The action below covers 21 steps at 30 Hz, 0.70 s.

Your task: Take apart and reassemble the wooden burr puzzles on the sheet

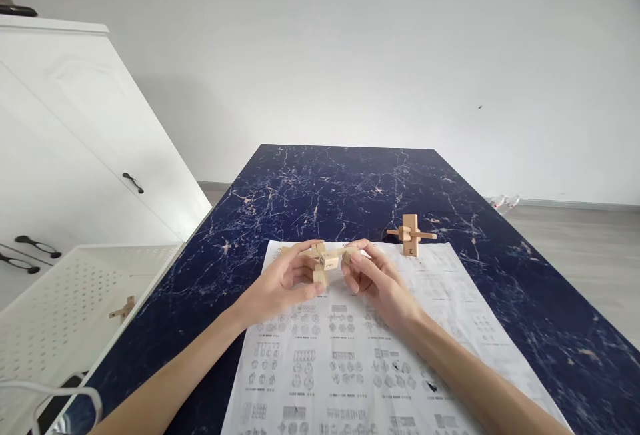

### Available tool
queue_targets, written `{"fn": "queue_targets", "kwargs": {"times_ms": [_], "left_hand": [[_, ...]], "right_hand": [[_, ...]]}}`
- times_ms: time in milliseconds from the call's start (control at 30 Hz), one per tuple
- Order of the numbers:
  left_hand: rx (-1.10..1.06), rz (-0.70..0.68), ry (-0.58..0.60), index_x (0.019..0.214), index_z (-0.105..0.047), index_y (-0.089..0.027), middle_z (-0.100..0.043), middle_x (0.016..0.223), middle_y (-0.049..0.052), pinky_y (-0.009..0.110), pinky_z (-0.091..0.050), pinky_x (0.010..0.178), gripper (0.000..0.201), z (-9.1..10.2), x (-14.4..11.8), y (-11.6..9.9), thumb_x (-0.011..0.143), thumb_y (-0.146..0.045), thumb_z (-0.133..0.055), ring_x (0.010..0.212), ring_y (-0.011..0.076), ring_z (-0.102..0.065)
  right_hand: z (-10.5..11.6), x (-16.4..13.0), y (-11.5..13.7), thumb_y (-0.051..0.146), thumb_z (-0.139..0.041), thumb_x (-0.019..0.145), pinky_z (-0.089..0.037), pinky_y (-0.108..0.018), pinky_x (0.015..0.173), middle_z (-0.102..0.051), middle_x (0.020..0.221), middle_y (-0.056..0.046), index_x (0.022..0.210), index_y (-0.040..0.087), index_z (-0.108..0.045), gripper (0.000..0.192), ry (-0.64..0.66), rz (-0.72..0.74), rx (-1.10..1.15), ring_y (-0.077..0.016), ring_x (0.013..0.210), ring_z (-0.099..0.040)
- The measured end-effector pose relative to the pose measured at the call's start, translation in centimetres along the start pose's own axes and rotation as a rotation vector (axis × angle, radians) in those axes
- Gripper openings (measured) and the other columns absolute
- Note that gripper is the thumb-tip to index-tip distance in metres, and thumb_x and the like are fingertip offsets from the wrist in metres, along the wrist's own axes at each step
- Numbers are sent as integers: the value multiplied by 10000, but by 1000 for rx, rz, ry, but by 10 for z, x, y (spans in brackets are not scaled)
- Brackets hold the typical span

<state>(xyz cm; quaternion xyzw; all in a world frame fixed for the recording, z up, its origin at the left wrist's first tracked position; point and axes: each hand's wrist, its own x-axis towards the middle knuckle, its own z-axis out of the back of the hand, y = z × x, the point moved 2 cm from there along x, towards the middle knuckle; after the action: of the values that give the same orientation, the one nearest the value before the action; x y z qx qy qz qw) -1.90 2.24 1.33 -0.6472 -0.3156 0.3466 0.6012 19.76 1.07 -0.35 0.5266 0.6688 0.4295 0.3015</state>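
Note:
My left hand (280, 285) is closed around a light wooden interlocking puzzle (327, 262), thumb below and fingers above it. Small dark digits are printed on the puzzle's pieces. From the right, my right hand (377, 278) pinches a wooden piece (347, 256) at the puzzle's right side; I cannot tell whether that piece is joined to the rest. Both hands are over a printed instruction sheet (345, 355) with rows of puzzle drawings. A second wooden puzzle (411, 235), cross-shaped and marked 2, stands at the sheet's far edge, beyond my right hand.
The sheet lies on a dark blue marble-patterned table (330, 188). To the left is a white perforated basket (65, 288) with another wooden puzzle (123, 309) and a white cable (55, 392). A white cabinet (90, 135) stands behind the basket. A pale wall (350, 55) lies beyond the table.

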Motion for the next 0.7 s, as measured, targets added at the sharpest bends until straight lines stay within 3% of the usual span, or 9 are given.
{"fn": "queue_targets", "kwargs": {"times_ms": [167,333,500,700], "left_hand": [[-56,23,20,1571,-455,-344,-629,1429,97,517,-592,1057,728,-5,0,3,946,-291,-825,1125,260,-761],[-70,-9,-20,1554,-474,-319,-650,1387,80,501,-614,1050,694,-3,1,1,952,-259,-814,1089,229,-761],[-45,-11,-51,1545,-480,-291,-711,1267,68,473,-631,1016,699,-2,2,2,938,-264,-823,1068,232,-769],[14,-8,-40,1570,-473,-315,-624,1468,107,488,-615,1061,716,-2,0,6,950,-314,-831,1170,265,-750]], "right_hand": [[-2,1,-2,533,-750,1000,-421,-282,579,-685,851,3,1101,254,-681,305,42,35,-184,-126,621,-566],[-8,-3,-3,477,-708,1023,-511,-347,694,-738,890,-33,1103,257,-719,234,15,139,-494,-195,768,-663],[-9,-7,-7,407,-674,1035,-515,-382,682,-778,989,-67,1138,268,-725,180,-20,229,-682,-214,757,-655],[-6,-6,-7,382,-670,1040,-486,-360,635,-745,965,-41,1123,283,-722,139,-18,235,-759,-201,719,-628]]}}
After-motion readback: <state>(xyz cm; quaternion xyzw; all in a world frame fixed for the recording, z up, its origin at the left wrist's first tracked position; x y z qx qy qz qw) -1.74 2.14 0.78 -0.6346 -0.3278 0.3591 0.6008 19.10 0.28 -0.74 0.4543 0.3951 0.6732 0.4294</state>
